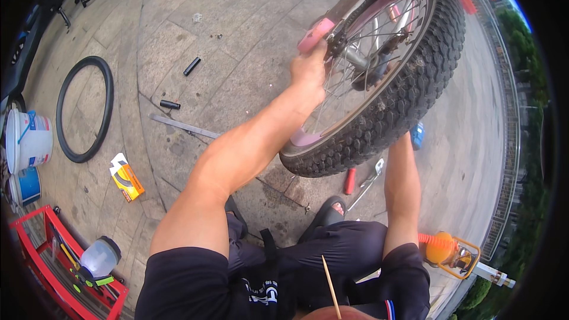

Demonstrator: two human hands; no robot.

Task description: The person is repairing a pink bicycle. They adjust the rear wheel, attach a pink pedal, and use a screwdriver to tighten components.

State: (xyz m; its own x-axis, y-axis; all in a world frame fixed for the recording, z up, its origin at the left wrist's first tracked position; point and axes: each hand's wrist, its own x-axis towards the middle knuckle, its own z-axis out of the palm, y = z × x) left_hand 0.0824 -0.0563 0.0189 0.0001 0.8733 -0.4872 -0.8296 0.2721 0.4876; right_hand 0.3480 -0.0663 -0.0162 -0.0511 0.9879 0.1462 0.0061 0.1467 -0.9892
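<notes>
A small bicycle wheel (pixel 409 83) with a knobby black tyre and pink rim is raised in front of me, still on its pink frame (pixel 315 34). My left hand (pixel 309 71) reaches into the spokes near the hub (pixel 358 59) and grips there, beside the pink frame end. My right forearm goes up behind the tyre and the hand is hidden by the wheel. I crouch on stone paving; my sandalled foot (pixel 333 208) is under the wheel.
A loose black tyre (pixel 85 108) lies at left beside two white buckets (pixel 28 140). A yellow box (pixel 126 178), a metal bar (pixel 184 125), two black tubes (pixel 192 66), a red-handled tool (pixel 350 181), pliers (pixel 368 184), a red tool rack (pixel 59 261) and an orange pump (pixel 444 250) surround me.
</notes>
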